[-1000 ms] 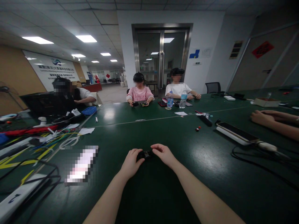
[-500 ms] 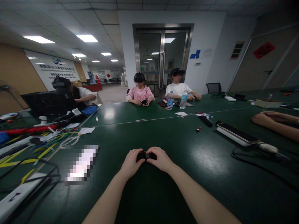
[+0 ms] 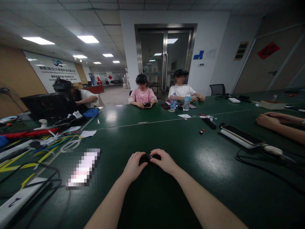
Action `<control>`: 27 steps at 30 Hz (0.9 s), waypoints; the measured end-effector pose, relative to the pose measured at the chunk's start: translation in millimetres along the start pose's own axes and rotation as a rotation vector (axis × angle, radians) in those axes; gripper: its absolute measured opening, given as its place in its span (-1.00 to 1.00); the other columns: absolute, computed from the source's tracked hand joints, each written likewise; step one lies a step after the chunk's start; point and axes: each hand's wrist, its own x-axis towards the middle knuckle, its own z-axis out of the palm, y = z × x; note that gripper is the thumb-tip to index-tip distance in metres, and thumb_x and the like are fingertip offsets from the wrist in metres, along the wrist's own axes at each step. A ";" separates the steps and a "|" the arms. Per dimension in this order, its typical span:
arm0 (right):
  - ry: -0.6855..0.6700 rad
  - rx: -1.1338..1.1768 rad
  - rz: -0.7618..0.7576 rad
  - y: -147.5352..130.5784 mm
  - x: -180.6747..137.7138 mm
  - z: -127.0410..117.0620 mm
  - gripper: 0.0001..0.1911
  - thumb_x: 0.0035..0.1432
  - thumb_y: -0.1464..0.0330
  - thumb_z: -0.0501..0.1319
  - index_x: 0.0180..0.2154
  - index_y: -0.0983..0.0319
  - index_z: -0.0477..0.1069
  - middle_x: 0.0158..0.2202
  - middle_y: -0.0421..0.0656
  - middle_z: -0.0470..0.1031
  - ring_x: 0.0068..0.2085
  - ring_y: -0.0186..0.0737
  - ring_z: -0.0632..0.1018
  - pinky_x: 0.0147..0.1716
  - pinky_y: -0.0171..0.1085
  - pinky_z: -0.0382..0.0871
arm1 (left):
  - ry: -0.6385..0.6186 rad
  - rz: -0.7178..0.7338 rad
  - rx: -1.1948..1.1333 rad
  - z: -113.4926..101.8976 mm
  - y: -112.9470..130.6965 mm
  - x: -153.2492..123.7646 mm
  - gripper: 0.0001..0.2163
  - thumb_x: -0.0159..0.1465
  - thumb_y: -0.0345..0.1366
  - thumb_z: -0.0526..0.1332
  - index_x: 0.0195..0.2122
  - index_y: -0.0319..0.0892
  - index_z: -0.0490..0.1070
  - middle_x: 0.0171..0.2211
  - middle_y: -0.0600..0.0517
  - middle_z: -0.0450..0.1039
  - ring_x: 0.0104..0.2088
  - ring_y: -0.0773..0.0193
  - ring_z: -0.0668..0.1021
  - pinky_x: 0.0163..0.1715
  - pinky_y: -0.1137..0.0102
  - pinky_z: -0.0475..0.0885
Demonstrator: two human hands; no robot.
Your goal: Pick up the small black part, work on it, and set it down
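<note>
My left hand (image 3: 133, 166) curls its fingers and thumb around the left end of a small black object (image 3: 145, 158), just above or on the green table (image 3: 152, 135); which of the two I cannot tell. At the right end my right hand (image 3: 165, 162) pinches the same object between thumb and fingers. A shiny, light-coloured bit shows in the gap between the hands. Fingers cover most of the object, so its kind is unclear. Left of my hands lies a blurred-out phone-like slab (image 3: 84, 169) with a bright face.
Cables (image 3: 71, 144) and a white power strip (image 3: 22, 198) crowd the left side. On the right are a phone (image 3: 241, 135) on a white block and a black cable. Two bottles (image 3: 187, 101) stand farther back. Another person's hands (image 3: 269, 121) rest at the right edge; several people sit around.
My right hand has shifted very slightly up and left, and the light-coloured bit between my hands looks different. Both hands keep their hold. The whole view has moved a touch.
</note>
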 end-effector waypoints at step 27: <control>0.151 0.367 0.112 19.7 9.6 -7.8 -0.66 0.03 0.27 0.16 -0.09 0.13 0.33 -0.08 -0.17 0.42 -0.04 -0.22 0.42 -0.03 -0.18 0.27 | 0.038 0.010 0.016 4.9 -6.3 1.3 -0.61 0.18 -0.20 0.08 0.05 -0.08 0.22 0.05 -0.02 0.24 0.05 0.17 0.30 0.04 0.26 0.20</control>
